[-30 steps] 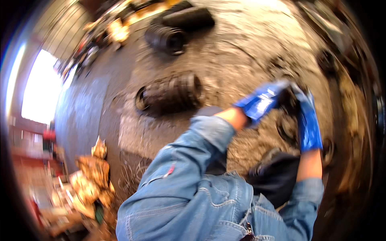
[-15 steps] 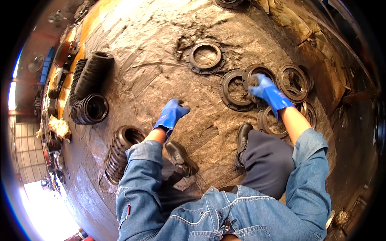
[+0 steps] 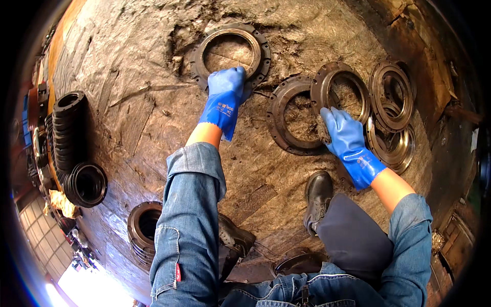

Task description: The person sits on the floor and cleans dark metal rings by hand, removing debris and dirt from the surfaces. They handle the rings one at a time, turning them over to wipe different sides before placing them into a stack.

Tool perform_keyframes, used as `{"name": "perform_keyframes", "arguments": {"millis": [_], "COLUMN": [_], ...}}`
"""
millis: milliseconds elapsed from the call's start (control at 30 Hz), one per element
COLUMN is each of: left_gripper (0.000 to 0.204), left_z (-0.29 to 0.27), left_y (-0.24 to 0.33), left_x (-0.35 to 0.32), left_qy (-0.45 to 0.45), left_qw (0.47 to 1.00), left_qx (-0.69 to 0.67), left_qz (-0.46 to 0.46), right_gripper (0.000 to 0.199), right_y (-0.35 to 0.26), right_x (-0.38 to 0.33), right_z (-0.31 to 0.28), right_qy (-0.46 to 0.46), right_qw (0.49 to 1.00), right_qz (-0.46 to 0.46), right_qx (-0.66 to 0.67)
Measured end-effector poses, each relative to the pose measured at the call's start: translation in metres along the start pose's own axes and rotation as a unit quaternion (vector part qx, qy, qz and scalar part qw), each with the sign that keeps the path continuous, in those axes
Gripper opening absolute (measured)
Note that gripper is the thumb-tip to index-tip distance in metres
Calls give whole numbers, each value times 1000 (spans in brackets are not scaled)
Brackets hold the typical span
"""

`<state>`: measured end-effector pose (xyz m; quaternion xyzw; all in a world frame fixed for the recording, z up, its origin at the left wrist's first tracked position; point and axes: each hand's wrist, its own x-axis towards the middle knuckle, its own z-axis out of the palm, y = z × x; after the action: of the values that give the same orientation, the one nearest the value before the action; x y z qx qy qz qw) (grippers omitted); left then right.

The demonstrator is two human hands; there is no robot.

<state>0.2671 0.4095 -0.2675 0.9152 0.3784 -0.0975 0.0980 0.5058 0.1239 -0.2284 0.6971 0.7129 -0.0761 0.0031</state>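
Note:
My left hand (image 3: 225, 84), in a blue rubber glove, has its fingers curled over the near edge of a dark metal flange ring (image 3: 263, 53) that has notches round its rim. This ring lies flat on the dirty ground cover. My right hand (image 3: 343, 130), gloved alike, is closed beside the near edge of another flange ring (image 3: 319, 84). A bit of dark fibrous wad (image 3: 323, 132) shows at its fingertips; the rest is hidden under the glove. That ring partly overlaps a further flange ring (image 3: 279, 120) on its left.
More metal rings (image 3: 377, 97) lie overlapping at the right. On the left, dark rings form a long toppled stack (image 3: 69, 133) and a shorter stack (image 3: 82, 179). Another ring stack (image 3: 135, 225) stands by my left arm. My shoe (image 3: 318, 197) rests near the rings.
My left hand has reached forward and taken hold of the far flange ring's near edge. My right hand has come down slightly, still with the wad. The view has shifted forward.

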Motion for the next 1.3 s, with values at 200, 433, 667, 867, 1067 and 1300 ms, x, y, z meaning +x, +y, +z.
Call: {"name": "perform_keyframes", "arguments": {"millis": [200,433,667,867,1067,1300], "left_gripper": [30,17,47,50,59,63], "left_z": [6,-8,-149,-157,-111,7], "left_y": [-3,-15,-8,23,85,69], "left_x": [15,12,-51,-236,-345,-419], "left_qy": [-13,-21,-5,34,15,177], "left_qw": [995,998,941,786,675,705], "left_qx": [-101,-63,-335,-565,-659,-592], "left_qz": [3,17,42,-249,-331,-347], "right_gripper": [69,54,53,46,73,73], "right_y": [2,-2,-5,-8,-34,-64], "right_x": [3,6,-3,5,-18,28], "right_z": [1,15,0,-41,-192,-228], "right_qy": [28,-53,-125,-165,-27,146], "right_qw": [999,995,986,984,839,746], "right_qz": [-20,-11,40,51,318,-45], "right_qx": [2,-89,-106,38,441,648]}}
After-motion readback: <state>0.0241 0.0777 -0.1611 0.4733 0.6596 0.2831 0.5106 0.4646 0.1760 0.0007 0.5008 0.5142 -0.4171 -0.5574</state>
